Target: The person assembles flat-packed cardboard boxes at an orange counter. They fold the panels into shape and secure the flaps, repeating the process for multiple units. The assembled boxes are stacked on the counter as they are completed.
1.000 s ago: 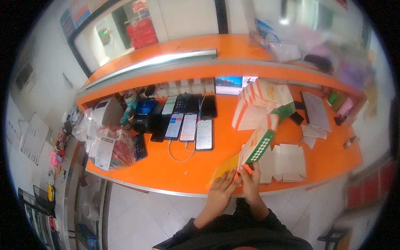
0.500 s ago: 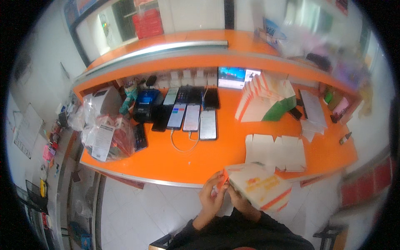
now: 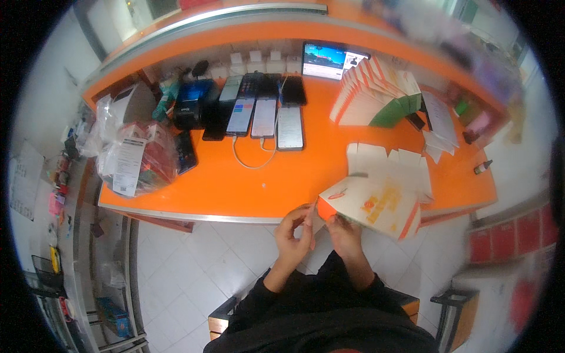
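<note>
A pale cardboard food carton (image 3: pixel 376 206) with orange and yellow print is held at the counter's front edge, its far side overlapping another carton. Its orange end (image 3: pixel 325 209) points toward my hands. My right hand (image 3: pixel 346 236) grips that end from below, thumb up against the orange part. Just left of it, my left hand (image 3: pixel 293 234) is closed, fingers and thumb pinching a thin pale edge of card; where that edge joins the carton is hidden. Behind lies an unfolded pale carton (image 3: pixel 376 160) with notched flaps, flat on the counter.
A fanned stack of cartons (image 3: pixel 368 97) stands on the orange counter (image 3: pixel 235 191), before a lit tablet (image 3: pixel 325 59). Several phones (image 3: pixel 289 128) with a white cable lie mid-counter. Left are a plastic bag with a receipt (image 3: pixel 128 167) and a black printer (image 3: pixel 191 106). Papers (image 3: pixel 440 120) lie right.
The view has tipped downward, so the counter sits higher in the picture. The left fingers have drawn slightly away from the carton's orange end, which shows more. The right hand still holds the carton.
</note>
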The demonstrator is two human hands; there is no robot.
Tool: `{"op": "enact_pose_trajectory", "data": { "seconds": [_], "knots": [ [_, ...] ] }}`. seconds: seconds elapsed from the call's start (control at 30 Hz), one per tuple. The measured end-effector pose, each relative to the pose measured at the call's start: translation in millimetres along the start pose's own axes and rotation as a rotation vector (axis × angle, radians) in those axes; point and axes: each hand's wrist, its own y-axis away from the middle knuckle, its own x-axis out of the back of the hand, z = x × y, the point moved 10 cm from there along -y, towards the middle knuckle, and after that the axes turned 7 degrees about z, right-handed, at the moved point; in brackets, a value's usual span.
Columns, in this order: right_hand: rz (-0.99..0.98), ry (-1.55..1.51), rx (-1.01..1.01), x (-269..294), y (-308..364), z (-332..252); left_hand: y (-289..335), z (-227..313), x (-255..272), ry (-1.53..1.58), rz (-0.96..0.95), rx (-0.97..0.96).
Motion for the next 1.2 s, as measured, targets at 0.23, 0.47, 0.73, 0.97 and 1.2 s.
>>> {"op": "enact_pose_trajectory", "data": {
  "seconds": [0.23,0.47,0.73,0.97,1.2],
  "knots": [
    [0.130,0.047,0.286,12.1,14.9,-32.5,2.3,32.8,-2.4,-0.203,0.008,-0.223],
    [0.177,-0.045,0.323,34.6,16.4,-73.5,-1.6,68.3,-2.4,-0.277,-0.061,-0.368],
    [0.129,-0.054,0.354,30.0,15.8,-82.7,-2.9,69.1,11.4,-0.222,-0.153,-0.263],
    [0.019,-0.014,0.386,-5.6,28.7,-79.2,16.6,94.9,26.0,-0.521,0.041,-0.525],
    [-0.143,0.028,0.423,-57.5,44.2,-75.1,19.8,110.7,34.3,-0.729,0.122,-0.560]
  ]
}}
